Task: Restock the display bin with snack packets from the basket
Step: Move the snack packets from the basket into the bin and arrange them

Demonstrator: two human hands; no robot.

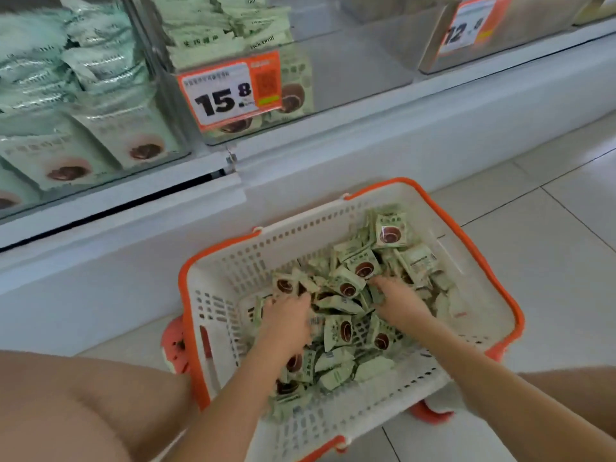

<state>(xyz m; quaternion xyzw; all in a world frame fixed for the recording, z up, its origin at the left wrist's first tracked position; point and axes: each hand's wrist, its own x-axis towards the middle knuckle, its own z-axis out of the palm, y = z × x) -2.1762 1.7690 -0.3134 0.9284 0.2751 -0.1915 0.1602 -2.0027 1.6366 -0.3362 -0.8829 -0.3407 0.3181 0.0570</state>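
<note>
A white basket (466,295) with an orange rim stands on the floor below the shelf, holding several pale green snack packets (343,328) with a brown round picture. Both my hands are down inside it among the packets. My left hand (286,320) digs into the left side of the pile, its fingers curled around packets. My right hand (396,300) reaches into the middle, fingertips buried among packets. The clear display bin (350,71) with the 15.8 price tag (230,90) sits up on the shelf; packets lie in its left part, and its right part looks bare.
A second clear bin (83,105) at the left is packed with similar green packets. Another bin with a 12.8 tag (466,26) stands at the upper right. A white shelf ledge (366,128) runs in front of the bins. My knees flank the basket on the tiled floor (550,228).
</note>
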